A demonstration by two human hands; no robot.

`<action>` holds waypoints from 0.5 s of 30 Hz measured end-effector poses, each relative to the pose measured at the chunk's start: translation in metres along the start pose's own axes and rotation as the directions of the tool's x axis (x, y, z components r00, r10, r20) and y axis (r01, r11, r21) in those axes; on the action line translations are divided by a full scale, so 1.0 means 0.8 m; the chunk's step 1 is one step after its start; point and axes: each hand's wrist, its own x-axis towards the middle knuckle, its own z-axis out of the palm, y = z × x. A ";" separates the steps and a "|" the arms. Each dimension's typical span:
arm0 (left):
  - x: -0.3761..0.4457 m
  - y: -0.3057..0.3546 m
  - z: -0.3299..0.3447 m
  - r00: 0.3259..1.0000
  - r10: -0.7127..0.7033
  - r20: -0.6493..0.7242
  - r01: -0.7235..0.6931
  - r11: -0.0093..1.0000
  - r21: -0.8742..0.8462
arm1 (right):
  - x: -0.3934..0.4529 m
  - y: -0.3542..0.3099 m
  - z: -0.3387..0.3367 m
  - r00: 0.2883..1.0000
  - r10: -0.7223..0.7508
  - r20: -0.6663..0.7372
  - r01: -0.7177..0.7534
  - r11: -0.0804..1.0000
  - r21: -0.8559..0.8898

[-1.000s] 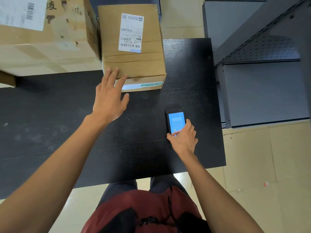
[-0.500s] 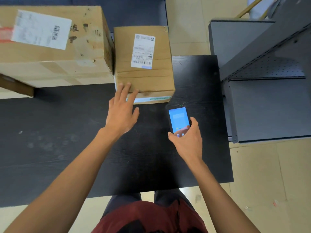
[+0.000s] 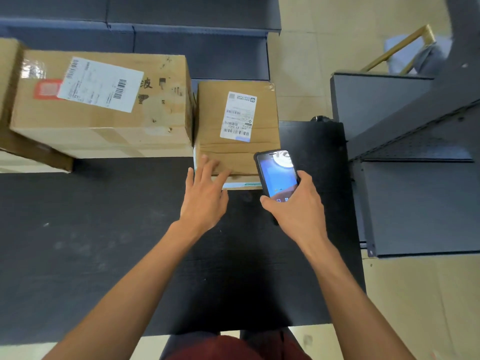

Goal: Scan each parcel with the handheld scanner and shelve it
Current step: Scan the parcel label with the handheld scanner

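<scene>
On the black table (image 3: 104,229), toward its far edge, sits a small cardboard parcel (image 3: 215,120) w/ a white shipping label (image 3: 238,116) on top, barcodes visible; its left side is just beside a larger cardboard box (image 3: 109,120), touching or nearly so, can't tell which; the larger box carries a big white label (image 3: 100,84) set askew and a red sticker (image 3: 48,89) at that label's left end; a further carton (image 3: 7,81) shows at the far left edge, mostly cut off.

Left hand (image 3: 205,201) is reached fwd over the table, fingers (image 3: 207,167) straight and spread, tips lying over the near left corner of the small parcel's top; looks like contact but can't be sure; it holds nothing.

Right hand (image 3: 298,206) grips the handheld scanner (image 3: 276,175), a dark phone-like unit w/ a lit blue screen; thumb across the lower screen edge, other fingers curled round the right side and back; the scanner is lifted off the table and tilted, its top end overlapping the near right corner of the small parcel, below the shipping label.

To the right, grey metal shelving (image 3: 415,198) stands by the table end, w/ a perforated shelf panel; more dark shelving (image 3: 181,35) runs behind the boxes; beige tiled floor (image 3: 298,61) between them; bottom centre, the person's dark red top (image 3: 233,349).
</scene>
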 end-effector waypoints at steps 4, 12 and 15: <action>-0.008 0.002 0.002 1.000 0.002 0.004 -0.002 1.000 -0.016 | 0.016 -0.029 0.000 0.999 -0.022 0.029 0.022 1.000 -0.011; -0.014 0.002 0.006 1.000 -0.002 0.027 0.003 0.999 -0.032 | 0.027 -0.062 0.012 0.997 -0.049 0.061 0.053 0.997 -0.059; -0.013 -0.001 0.008 1.000 0.012 0.016 -0.011 1.000 -0.024 | 0.029 -0.068 0.012 0.996 -0.029 0.082 0.036 0.996 -0.084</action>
